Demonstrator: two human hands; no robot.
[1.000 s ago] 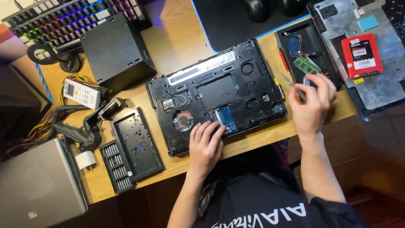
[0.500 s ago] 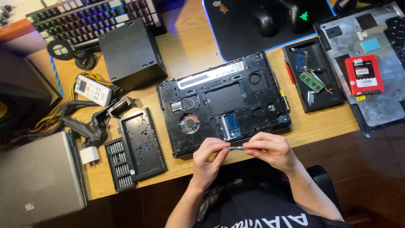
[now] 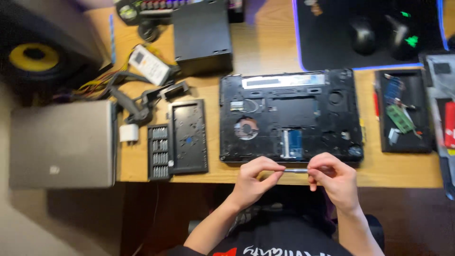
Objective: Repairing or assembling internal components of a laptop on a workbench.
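An opened laptop base (image 3: 290,117) lies on the wooden table (image 3: 265,42); left of it sits a bit set case (image 3: 179,139). Just before its near edge, left hand (image 3: 251,182) and right hand (image 3: 334,180) pinch a slim screwdriver (image 3: 296,170) between fingertips, each grip narrow.

- The screwdriver (image 3: 296,170) ends are hidden inside the left hand (image 3: 253,182) and right hand (image 3: 334,180).
- The red-labelled drive (image 3: 450,125) is cut off by the right edge.
- The keyboard (image 3: 156,5) is cropped at the top.

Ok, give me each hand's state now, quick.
Left hand: closed, pinching one end of the slim silver metal screwdriver.
Right hand: closed, pinching its other end.
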